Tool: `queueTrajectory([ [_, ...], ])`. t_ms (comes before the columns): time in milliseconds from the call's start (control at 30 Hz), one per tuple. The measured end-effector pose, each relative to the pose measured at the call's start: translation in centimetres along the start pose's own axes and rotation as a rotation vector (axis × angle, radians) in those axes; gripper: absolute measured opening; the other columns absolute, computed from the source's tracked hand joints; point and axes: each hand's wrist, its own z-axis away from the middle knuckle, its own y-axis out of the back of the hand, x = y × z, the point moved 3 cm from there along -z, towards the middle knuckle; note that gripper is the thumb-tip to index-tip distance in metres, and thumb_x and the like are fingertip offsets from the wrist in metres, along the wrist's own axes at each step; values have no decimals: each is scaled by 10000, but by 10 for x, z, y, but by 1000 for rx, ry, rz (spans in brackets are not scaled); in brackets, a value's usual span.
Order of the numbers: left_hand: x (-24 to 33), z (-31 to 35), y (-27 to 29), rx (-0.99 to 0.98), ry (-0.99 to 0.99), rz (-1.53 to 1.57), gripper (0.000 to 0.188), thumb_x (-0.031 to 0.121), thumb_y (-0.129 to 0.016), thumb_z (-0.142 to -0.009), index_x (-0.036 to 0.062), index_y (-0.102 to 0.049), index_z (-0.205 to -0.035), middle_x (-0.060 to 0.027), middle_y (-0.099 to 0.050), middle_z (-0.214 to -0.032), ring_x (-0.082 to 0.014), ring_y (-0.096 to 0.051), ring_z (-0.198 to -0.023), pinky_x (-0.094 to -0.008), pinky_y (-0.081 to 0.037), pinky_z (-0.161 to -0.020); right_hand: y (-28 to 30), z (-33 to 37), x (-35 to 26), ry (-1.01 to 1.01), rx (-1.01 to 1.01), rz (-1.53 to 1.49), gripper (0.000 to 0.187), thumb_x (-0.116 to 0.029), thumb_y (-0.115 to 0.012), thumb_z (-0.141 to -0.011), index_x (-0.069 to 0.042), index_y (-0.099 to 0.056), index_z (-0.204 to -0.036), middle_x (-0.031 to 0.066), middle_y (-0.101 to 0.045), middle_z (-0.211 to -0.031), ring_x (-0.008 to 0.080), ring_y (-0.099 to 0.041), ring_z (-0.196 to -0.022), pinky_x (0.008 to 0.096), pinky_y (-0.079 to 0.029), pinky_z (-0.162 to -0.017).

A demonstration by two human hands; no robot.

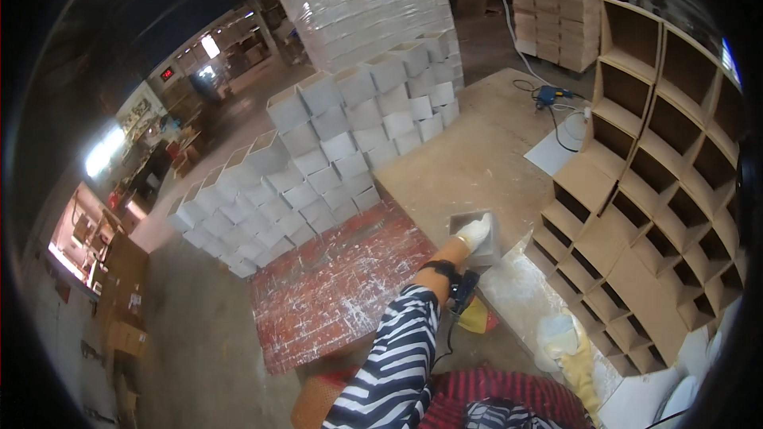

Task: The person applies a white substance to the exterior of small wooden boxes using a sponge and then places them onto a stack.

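Note:
In a white glove, my left hand (475, 233) reaches forward over a small grey-white open box (487, 253) on the brown board. Its fingers are closed at the box's rim, partly hidden by the glove's bulk. A black device (462, 292) with a cable is strapped at my left wrist, below a zebra-striped sleeve. My right hand does not show. Near the lower right, a crumpled yellowish and whitish bundle (568, 349) lies beside the bench edge; I cannot make out what it is.
Rows of stacked white boxes (326, 147) stand beyond a paint-marked red board (334, 278). A tall cubbyhole shelf unit (636, 191) fills the right. A blue-black corded tool (548, 96) lies on the brown board (477, 143). Wrapped shelving (381, 16) stands behind.

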Motion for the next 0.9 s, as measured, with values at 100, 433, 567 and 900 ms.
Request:
queueTrajectory([
  [100,13,-28,-3,-6,-209,-191,767,525,-111,-959,-49,-577,-1164,-264,-595,-1156,-381,-559,-1124,-423,-381,-984,-8,-30,-1,56,-25,19,752,5,-725,-678,-60,-426,-1365,66,-553,-1219,175,-530,-1108,300,-427,-956],
  [433,18,-92,-25,-345,61,344,624,530,-311,-953,5,-556,-1184,-241,-646,-1070,-347,-673,-893,-449,-533,-778,-25,-87,-8,183,-132,82,769,-10,-731,-675,-65,-411,-1373,84,-538,-1231,181,-519,-1119,312,-420,-964],
  [567,49,-71,7,-496,64,218,583,517,-376,-940,32,-554,-1211,-220,-641,-1107,-312,-689,-841,-422,-538,-775,-56,-103,-29,219,-116,161,776,-8,-730,-675,-66,-405,-1377,88,-536,-1235,184,-517,-1122,316,-418,-969],
  [900,43,-10,378,766,-509,-495,583,486,-492,-878,70,-512,-1287,-202,-520,-1298,-354,-550,-1129,-412,-446,-939,-135,-162,-47,161,-109,156,804,-7,-726,-669,-67,-380,-1393,85,-532,-1251,184,-505,-1153,316,-406,-991],
])
